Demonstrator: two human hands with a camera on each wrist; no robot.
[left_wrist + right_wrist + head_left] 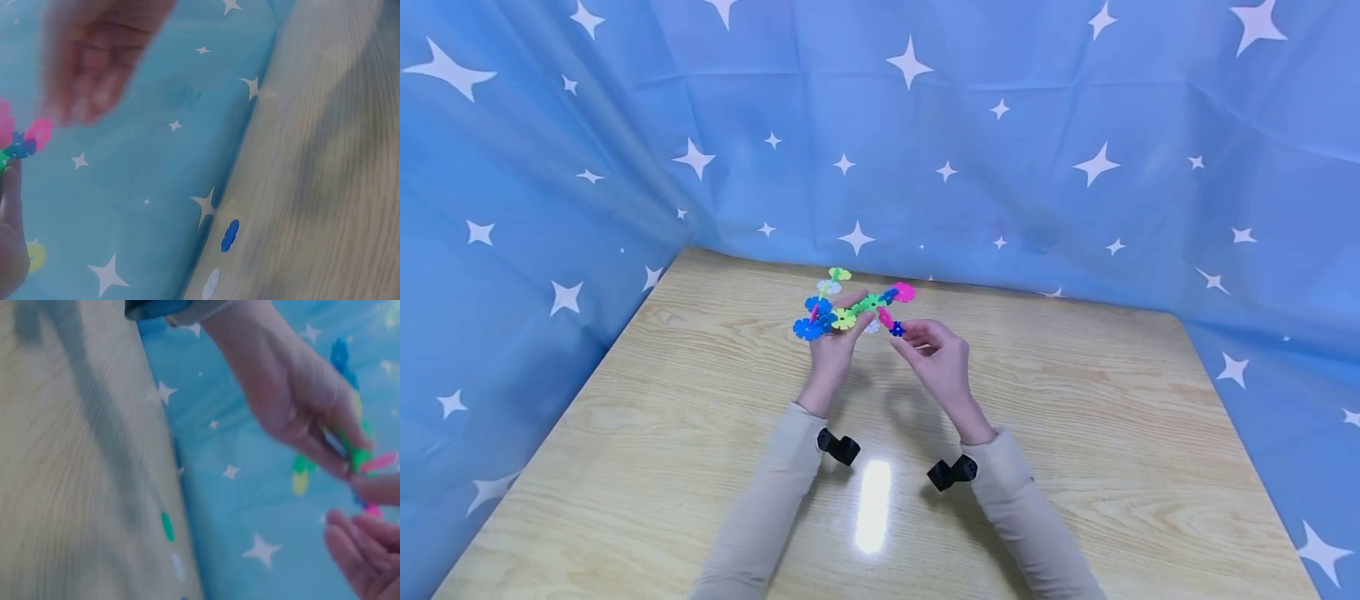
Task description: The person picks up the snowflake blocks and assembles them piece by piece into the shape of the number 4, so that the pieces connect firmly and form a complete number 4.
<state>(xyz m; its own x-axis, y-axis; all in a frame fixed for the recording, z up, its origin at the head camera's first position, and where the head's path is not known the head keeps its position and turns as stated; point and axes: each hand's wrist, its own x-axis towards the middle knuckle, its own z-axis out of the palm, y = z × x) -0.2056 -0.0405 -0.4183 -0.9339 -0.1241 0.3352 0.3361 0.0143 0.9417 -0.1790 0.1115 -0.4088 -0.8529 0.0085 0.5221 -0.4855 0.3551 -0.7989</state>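
My left hand (831, 362) grips a construction of interlocking plastic flower discs near its middle, by a green disc (874, 304). Blue discs (808, 329) and a yellow-green disc (839, 273) spread to its left. A bright pink disc (904, 292) tips the right branch. My right hand (943, 362) pinches a small dark blue disc (897, 329) right at a lower pink disc (885, 317). In the left wrist view the right hand (100, 69) is blurred beside a pink disc (40, 132). Both hands are above the table's far part; fingers hide some of the discs.
Loose discs lie near the table's far edge: a blue disc (230, 235) and a white disc (212, 284) in the left wrist view, a green disc (167, 526) in the right. A starred blue curtain (970, 200) hangs behind the wooden table (1112, 433). Each sleeve carries a black camera.
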